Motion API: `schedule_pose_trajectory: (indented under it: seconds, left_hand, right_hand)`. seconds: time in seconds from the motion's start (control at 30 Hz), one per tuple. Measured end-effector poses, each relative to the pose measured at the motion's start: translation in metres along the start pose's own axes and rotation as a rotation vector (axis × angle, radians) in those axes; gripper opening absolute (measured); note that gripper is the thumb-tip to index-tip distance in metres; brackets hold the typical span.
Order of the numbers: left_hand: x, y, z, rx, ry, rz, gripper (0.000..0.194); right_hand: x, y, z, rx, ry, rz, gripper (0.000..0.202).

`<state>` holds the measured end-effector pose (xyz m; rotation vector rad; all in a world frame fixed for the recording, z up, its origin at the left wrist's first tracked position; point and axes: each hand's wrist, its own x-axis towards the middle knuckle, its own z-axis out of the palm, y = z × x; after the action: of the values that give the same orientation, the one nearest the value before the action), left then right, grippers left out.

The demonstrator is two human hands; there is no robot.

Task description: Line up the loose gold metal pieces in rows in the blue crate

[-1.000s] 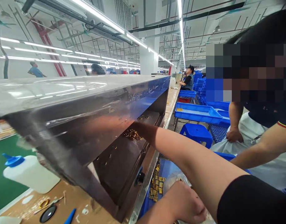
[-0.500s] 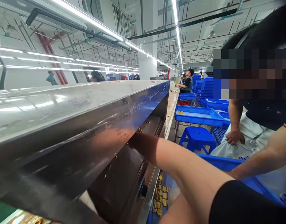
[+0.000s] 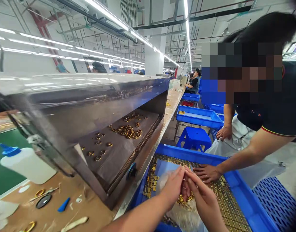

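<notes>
My left hand (image 3: pixel 173 185) and my right hand (image 3: pixel 202 190) meet at the fingertips, cupped toward each other. Whatever lies between their palms is hidden. Small gold pieces (image 3: pixel 183 201) show just below, in a clear plastic bag (image 3: pixel 186 216). The bag rests in a blue tray (image 3: pixel 244 185), over rows of square gold pieces (image 3: pixel 225 199). To the left stands a metal box (image 3: pixel 94 119) with an open front. Inside it, a heap of gold rings (image 3: pixel 128 131) and several loose ones lie on a brown sheet (image 3: pixel 119 154).
A co-worker's hand (image 3: pixel 208 172) lies flat on the tray's gold pieces, close to my right hand. A white bottle with a blue cap (image 3: pixel 27 164), a blue scrap (image 3: pixel 64 205) and small tools lie on the bench. A blue stool (image 3: pixel 195 137) and more trays (image 3: pixel 201 116) stand beyond.
My arm that reached into the metal box is out of it, and both my hands are together over the bag. The view has shifted, showing more of the box's inside and the tray.
</notes>
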<state>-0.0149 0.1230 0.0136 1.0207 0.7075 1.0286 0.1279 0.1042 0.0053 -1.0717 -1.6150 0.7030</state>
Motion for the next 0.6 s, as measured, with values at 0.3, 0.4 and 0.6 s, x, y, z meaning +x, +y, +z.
schedule_pose_trajectory:
  seconds: [0.3,0.4,0.6]
  left_hand:
    - [-0.038,0.003,0.081,-0.164,0.155,-0.013,0.053]
    - [-0.047,0.006,0.089,-0.081,0.186,-0.075,0.043]
    - [-0.066,0.002,0.085,0.229,0.152,-0.187,0.036]
  right_hand:
    - [-0.030,-0.028,-0.016,0.162,0.256,0.124,0.037]
    - [-0.042,-0.024,-0.020,0.162,0.249,0.166,0.041]
    - [-0.073,-0.001,-0.022,0.302,0.201,0.297,0.044]
